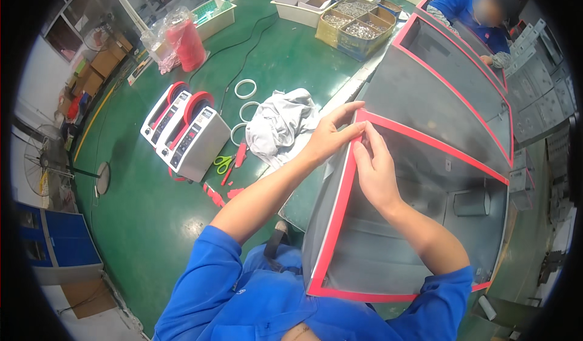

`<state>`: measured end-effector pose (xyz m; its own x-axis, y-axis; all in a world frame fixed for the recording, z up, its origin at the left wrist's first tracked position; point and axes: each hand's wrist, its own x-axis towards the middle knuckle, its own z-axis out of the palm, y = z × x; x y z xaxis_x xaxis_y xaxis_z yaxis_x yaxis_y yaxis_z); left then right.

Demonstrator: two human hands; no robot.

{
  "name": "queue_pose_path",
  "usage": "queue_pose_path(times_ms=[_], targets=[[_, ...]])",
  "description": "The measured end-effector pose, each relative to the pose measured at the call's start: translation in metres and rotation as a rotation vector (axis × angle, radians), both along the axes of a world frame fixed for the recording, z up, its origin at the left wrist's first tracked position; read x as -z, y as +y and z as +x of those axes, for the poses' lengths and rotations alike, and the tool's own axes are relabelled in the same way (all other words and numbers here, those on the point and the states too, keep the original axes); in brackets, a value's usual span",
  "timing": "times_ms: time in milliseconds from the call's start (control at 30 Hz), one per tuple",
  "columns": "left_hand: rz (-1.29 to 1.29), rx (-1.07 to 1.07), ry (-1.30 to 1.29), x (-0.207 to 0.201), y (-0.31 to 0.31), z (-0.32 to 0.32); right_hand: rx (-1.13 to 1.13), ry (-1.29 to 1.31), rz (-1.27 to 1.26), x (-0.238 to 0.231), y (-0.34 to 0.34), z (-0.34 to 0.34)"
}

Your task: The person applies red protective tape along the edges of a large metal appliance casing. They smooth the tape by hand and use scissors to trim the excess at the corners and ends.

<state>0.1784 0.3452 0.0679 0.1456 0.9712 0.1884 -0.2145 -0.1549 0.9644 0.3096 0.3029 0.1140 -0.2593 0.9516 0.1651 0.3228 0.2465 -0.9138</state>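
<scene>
A grey metal cabinet shell [419, 201] stands in front of me, open side up, with red tape [341, 219] along its rim. Both my hands are at its far left corner. My left hand [331, 136] lies over the corner, thumb and forefinger spread apart on either side of it. Just nearer to me, my right hand [378, 174] has its fingers close together, pinched on the red tape at the corner. The fingertips of both hands meet there. What lies under them is hidden.
More red-edged grey shells [443, 86] stand beyond, where a co-worker [461, 7] in blue leans. At left are tape dispensers [193, 140], green-handled scissors [223, 162], a grey cloth [282, 122] and white tape rings [245, 89]. Boxes of small metal parts [361, 28] sit at the back.
</scene>
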Motion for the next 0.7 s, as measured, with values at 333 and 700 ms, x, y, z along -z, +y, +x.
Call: queue_pose_path(times_ms=[333, 700], targets=[[0.070, 0.172, 0.113, -0.004, 0.015, -0.017, -0.053, 0.054, 0.062, 0.010, 0.004, 0.004], [0.222, 0.130, 0.118, -0.009, 0.024, -0.024, -0.071, -0.256, 0.247, -0.001, 0.008, 0.013]])
